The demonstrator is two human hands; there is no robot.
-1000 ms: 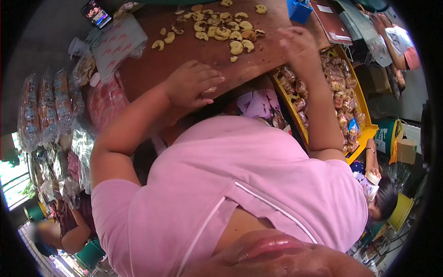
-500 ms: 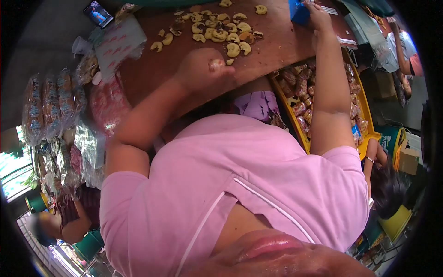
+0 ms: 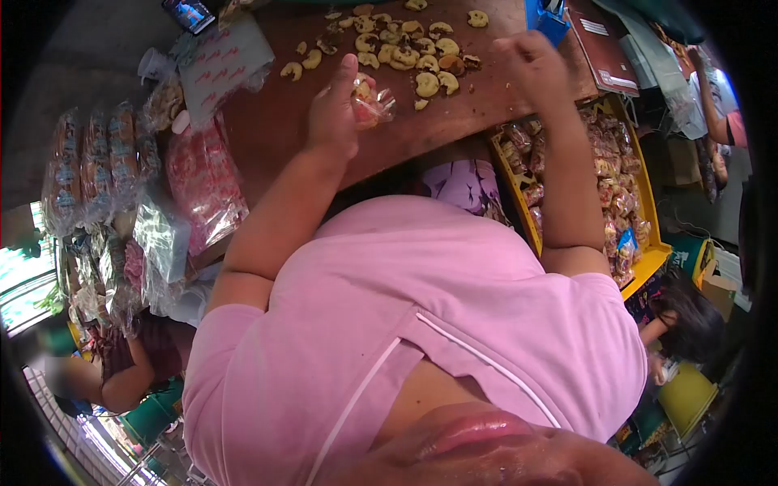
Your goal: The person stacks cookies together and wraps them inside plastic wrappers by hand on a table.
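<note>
My left hand (image 3: 331, 120) is closed around a small clear plastic packet (image 3: 373, 104) with something reddish and yellowish inside, its thumb pointing up. The packet hangs over the near edge of the brown table (image 3: 474, 104). My right hand (image 3: 539, 74) is raised over the table with the fingers curled together. Whatever it pinches, if anything, is too small to tell. Just beyond it stands a blue tape dispenser (image 3: 549, 23), apart from the fingers. Curved cookies (image 3: 403, 55), pale yellow with dark filling, lie loose on the tabletop between and beyond my hands.
A yellow crate (image 3: 646, 266) full of wrapped packets stands below the table at right. Printed plastic bags (image 3: 227, 69) and a phone (image 3: 189, 14) lie at far left. Bagged loaves (image 3: 93, 166) stand left. Other people are at lower left, right and upper right.
My right hand has come away from the blue dispenser, moving back toward me. My left hand has turned thumb-up, so the packet in it shows more.
</note>
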